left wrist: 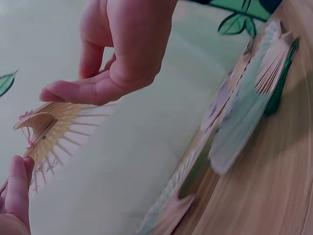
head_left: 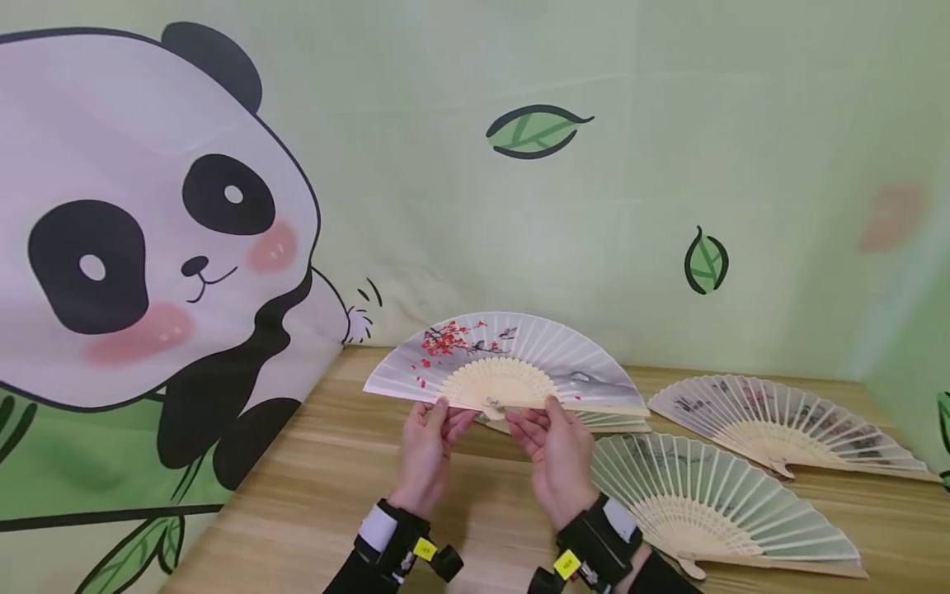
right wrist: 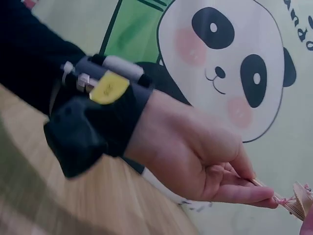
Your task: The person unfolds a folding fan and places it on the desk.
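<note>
A spread folding fan (head_left: 505, 375) with pale wooden ribs, red blossoms and small birds on a whitish-lilac leaf is held up above the table, arc upward. My left hand (head_left: 429, 450) pinches its lower left edge between thumb and fingers. On the other side of the pivot, my right hand (head_left: 558, 462) pinches the lower right edge in the same way. The left wrist view shows the fan's ribs (left wrist: 58, 129) beyond the large left hand (left wrist: 129, 54). A pink cord at the pivot (right wrist: 283, 199) shows in the right wrist view, beside the left fingers.
On the wooden table (head_left: 297, 503), a green open fan (head_left: 720, 495) lies at right front, a floral fan (head_left: 787, 421) behind it. Another greenish fan (head_left: 612, 422) lies partly hidden behind the held one. A panda-printed backdrop (head_left: 416, 206) stands behind the table.
</note>
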The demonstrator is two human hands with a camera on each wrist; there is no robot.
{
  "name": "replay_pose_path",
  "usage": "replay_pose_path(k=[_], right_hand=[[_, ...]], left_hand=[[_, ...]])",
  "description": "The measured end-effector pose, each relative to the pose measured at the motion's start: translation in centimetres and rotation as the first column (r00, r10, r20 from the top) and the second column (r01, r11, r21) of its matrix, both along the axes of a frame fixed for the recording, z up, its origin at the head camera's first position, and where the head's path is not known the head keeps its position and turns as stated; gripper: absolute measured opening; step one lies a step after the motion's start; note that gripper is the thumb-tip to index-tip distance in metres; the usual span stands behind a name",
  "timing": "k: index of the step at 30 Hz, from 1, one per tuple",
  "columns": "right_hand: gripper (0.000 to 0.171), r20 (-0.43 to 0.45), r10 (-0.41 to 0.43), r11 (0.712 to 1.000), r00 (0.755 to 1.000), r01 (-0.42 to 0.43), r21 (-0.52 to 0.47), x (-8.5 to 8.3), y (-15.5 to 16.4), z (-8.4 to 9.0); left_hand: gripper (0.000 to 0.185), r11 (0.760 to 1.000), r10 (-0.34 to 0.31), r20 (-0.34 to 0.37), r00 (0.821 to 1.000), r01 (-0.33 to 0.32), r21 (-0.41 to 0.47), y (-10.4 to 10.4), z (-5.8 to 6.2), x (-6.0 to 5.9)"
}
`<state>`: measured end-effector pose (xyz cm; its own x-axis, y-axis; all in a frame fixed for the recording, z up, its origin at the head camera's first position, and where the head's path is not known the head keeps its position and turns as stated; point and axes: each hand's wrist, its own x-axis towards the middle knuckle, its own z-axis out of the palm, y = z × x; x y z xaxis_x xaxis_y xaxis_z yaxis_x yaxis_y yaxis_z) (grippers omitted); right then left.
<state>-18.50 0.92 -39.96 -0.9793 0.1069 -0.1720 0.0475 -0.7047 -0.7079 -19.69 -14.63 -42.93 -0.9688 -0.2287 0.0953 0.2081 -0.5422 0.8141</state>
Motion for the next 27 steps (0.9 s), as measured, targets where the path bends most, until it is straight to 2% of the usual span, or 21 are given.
replay_pose_path(k=[3,8,16,23,27], right_hand=[[0.025,0.015,-0.002,1.0,1.0,0.003,-0.031,-0.5,-2.8,-0.5],[0.025,0.039,-0.004,0.999,0.999,0.006,-0.05,-0.9,-7.7,-1.6],[0.025,0.08,0.022,0.998,0.997,-0.017,-0.067,0.5,-14.2,-3.8],[0.027,0.14,0.034,0.996,0.99,-0.022,-0.092,1.3,-17.6,-5.2],[0.028,0.18,0.042,0.997,0.983,-0.03,-0.068,2.0,-18.8,-5.8]], left_hand=[[0.014,0.999,0.049,0.013,0.999,-0.049,0.008,-2.3,-0.4,-0.5],[0.012,0.994,0.105,0.077,0.992,-0.104,-0.017,-6.6,-1.4,-0.9],[0.014,0.983,0.181,0.174,0.968,-0.174,-0.059,-12.6,-3.4,0.7],[0.014,0.975,0.215,0.217,0.952,-0.198,-0.099,-15.6,-4.7,1.7],[0.015,0.972,0.226,0.242,0.944,-0.2,-0.126,-16.9,-5.3,2.6]])
